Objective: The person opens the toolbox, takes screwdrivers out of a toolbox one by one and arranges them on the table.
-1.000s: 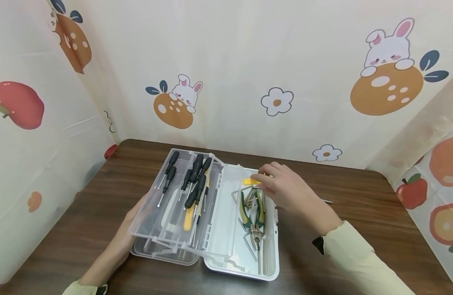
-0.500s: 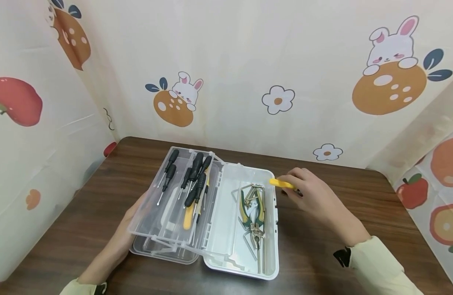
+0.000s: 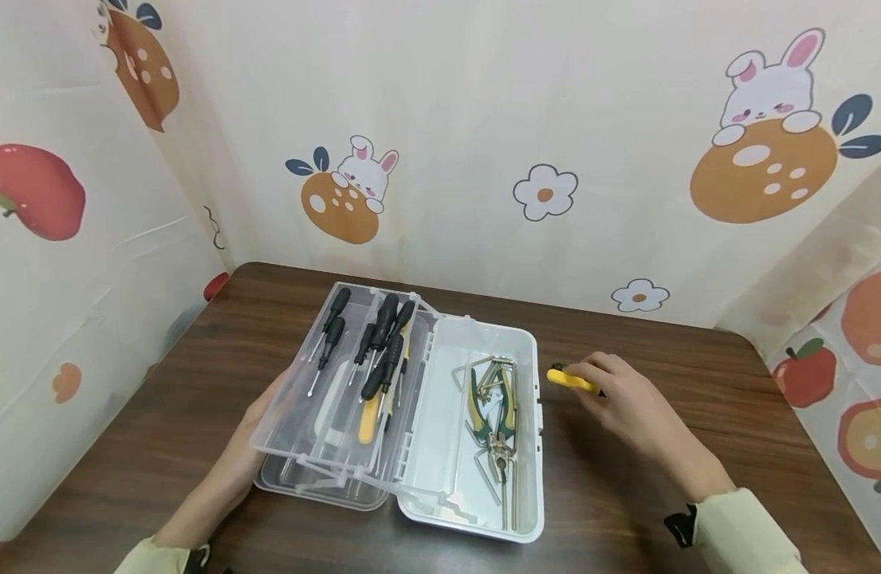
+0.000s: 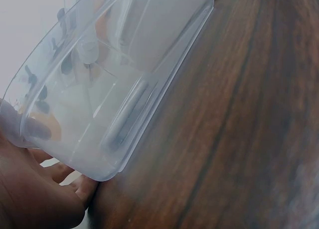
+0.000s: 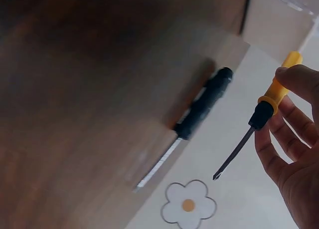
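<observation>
My right hand (image 3: 623,402) pinches a yellow-handled screwdriver (image 3: 571,379) over the table, to the right of the open toolbox (image 3: 433,383). Its cross-shaped tip points downward in the right wrist view, thumb on the handle (image 5: 280,87). Close by on the table lies a black-handled screwdriver (image 5: 203,105), mostly covered by my hand in the head view. My left hand (image 3: 248,438) grips the toolbox's clear plastic left side, partly seen through it. In the left wrist view its fingers (image 4: 60,171) are at the rim of the clear lid (image 4: 144,49).
The raised clear tray (image 3: 282,434) carries several black-handled screwdrivers (image 3: 383,319) and a yellow-handled tool (image 3: 367,420). In the white base lie green-handled pliers (image 3: 477,414) and several hex keys (image 3: 487,481). A patterned curtain (image 3: 454,207) hangs behind the wooden table (image 3: 670,351).
My right hand has moved from above the toolbox's white base out to the right, carrying the yellow-handled screwdriver, and then lower over the table. The left hand stays at the toolbox.
</observation>
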`<state>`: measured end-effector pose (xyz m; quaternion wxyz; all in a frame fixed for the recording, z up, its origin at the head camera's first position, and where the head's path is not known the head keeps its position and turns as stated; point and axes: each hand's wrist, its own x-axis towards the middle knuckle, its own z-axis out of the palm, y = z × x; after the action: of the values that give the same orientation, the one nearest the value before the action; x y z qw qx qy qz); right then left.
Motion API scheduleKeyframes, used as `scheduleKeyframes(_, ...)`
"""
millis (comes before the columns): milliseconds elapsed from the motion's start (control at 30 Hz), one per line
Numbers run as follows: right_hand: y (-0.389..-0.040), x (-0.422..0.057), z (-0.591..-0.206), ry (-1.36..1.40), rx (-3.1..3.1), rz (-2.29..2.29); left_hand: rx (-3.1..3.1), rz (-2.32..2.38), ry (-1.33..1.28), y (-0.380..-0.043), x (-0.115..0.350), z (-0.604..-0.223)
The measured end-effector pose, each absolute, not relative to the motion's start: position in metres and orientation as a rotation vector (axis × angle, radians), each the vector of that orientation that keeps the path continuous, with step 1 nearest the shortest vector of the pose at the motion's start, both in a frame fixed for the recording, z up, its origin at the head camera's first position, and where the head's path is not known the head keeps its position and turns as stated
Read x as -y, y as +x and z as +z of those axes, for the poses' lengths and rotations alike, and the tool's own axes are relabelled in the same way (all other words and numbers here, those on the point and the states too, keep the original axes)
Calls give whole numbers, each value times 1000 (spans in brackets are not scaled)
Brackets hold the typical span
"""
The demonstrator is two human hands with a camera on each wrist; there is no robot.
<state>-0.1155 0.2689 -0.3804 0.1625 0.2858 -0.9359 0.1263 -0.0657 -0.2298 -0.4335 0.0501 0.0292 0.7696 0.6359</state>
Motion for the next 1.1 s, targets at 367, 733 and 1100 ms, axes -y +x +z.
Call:
scheduleKeyframes(367, -109, -274, -408, 783, 2789, 345, -2359, 1930, 49, -61, 229, -434)
scheduleKeyframes(733, -109, -274, -410, 761, 2924, 277, -2342, 1964, 74, -62, 225, -435)
scheduleKeyframes(1100, -114, -272, -412, 748, 2959, 277, -2366, 1974, 101, -62, 226, -434)
